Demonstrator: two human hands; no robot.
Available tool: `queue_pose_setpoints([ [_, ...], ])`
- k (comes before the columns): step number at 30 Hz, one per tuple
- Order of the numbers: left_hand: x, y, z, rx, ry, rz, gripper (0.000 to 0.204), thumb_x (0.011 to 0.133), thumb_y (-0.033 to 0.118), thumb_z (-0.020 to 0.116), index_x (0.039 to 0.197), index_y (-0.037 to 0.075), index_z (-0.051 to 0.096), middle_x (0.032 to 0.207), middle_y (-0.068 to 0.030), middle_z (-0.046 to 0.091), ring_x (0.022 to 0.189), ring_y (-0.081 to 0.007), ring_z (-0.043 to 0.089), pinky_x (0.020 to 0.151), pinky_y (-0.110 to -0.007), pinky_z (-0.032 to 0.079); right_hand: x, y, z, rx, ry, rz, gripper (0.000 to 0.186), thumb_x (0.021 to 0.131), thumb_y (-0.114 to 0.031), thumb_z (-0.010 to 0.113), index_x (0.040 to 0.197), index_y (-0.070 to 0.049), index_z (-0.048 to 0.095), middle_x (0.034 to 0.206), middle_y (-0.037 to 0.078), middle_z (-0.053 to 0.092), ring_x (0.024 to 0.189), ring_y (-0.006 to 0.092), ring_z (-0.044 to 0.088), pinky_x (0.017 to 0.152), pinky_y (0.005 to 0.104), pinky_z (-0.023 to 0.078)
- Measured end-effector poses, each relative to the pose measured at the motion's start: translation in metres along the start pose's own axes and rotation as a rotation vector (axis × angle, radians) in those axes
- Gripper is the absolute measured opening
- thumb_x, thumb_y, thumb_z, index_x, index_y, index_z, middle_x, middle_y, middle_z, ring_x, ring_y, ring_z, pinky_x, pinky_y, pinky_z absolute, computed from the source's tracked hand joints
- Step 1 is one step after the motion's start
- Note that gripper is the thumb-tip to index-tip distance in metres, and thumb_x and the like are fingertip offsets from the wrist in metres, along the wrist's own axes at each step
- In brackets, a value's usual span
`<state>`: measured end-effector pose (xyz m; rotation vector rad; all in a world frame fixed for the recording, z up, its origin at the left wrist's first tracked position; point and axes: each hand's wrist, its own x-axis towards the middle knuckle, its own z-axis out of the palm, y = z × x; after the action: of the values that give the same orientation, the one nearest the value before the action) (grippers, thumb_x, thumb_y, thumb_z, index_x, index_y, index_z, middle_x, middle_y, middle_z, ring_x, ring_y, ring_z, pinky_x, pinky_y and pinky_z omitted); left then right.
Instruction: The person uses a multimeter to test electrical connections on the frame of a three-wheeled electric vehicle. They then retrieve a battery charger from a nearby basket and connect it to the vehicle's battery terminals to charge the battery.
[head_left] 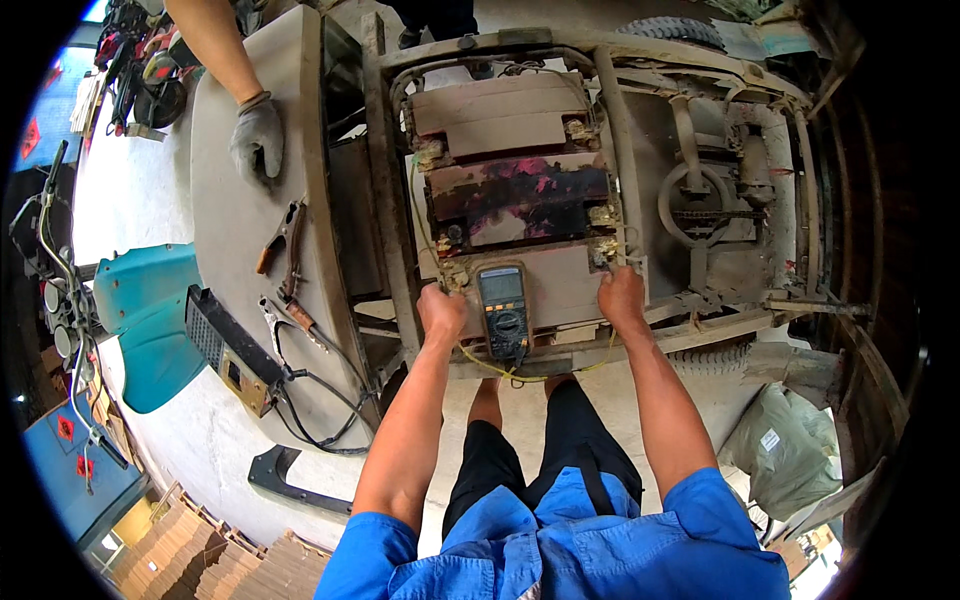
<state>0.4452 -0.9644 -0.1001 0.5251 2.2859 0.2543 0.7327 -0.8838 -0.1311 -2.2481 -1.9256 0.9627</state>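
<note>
A digital multimeter (504,310) in a dark case with a grey screen lies on the nearest dusty battery (560,280). Its thin yellow test lead (535,379) loops below it towards both hands. At the battery's left end my left hand (442,311) is closed around a multimeter probe, close to the corroded terminal. My right hand (622,296) is closed on another probe by the right terminal (605,250). The fingers mostly hide both probes. Behind lie a stained battery (520,195), dark with pink patches, and a dusty one (500,110).
A rusty vehicle frame (392,200) surrounds the batteries. On a panel (235,215) at left lie clamps (285,250) and a black boxed device (235,350) with cables. Another person's gloved hand (257,140) rests there. Teal panels (145,320) and a green sack (785,450) stand about.
</note>
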Motion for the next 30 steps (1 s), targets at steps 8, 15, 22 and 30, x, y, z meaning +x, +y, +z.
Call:
queue_pose_setpoints([
  [8, 0.014, -0.018, 0.012, -0.019, 0.025, 0.018, 0.026, 0.077, 0.013, 0.068, 0.089, -0.01, 0.064, 0.09, -0.0283, 0.067, 0.089, -0.0422, 0.067, 0.073, -0.048, 0.05, 0.004, 0.011, 0.005, -0.025, -0.006, -0.012, 0.019, 0.086, -0.013, 0.064, 0.096, 0.002, 0.069, 0.086, 0.026, 0.067, 0.084, 0.0453, 0.065, 0.069, 0.0551, 0.052],
  [15, 0.013, -0.019, 0.012, -0.037, 0.026, 0.016, 0.026, 0.078, 0.015, 0.07, 0.087, -0.01, 0.063, 0.088, -0.0271, 0.067, 0.085, -0.041, 0.067, 0.071, -0.047, 0.05, 0.0, -0.001, -0.009, -0.021, -0.04, -0.015, 0.019, 0.087, -0.014, 0.064, 0.094, 0.003, 0.068, 0.089, 0.026, 0.067, 0.086, 0.0449, 0.065, 0.071, 0.0545, 0.052],
  [22, 0.015, -0.024, 0.013, -0.074, -0.031, -0.063, 0.025, 0.082, 0.015, 0.068, 0.09, -0.008, 0.063, 0.086, -0.0241, 0.067, 0.08, -0.0387, 0.066, 0.071, -0.046, 0.05, -0.001, -0.009, -0.02, -0.034, -0.131, 0.045, 0.025, 0.09, -0.012, 0.059, 0.109, 0.003, 0.067, 0.093, 0.025, 0.068, 0.089, 0.0437, 0.065, 0.075, 0.0548, 0.053],
  [30, 0.02, 0.0, 0.001, -0.138, 0.102, 0.128, 0.028, 0.084, 0.018, 0.066, 0.089, -0.009, 0.064, 0.085, -0.0266, 0.067, 0.085, -0.0421, 0.066, 0.072, -0.048, 0.049, 0.012, -0.017, -0.028, 0.059, 0.025, -0.069, 0.034, 0.092, -0.016, 0.056, 0.121, 0.003, 0.062, 0.1, 0.027, 0.067, 0.094, 0.0444, 0.064, 0.082, 0.0557, 0.051],
])
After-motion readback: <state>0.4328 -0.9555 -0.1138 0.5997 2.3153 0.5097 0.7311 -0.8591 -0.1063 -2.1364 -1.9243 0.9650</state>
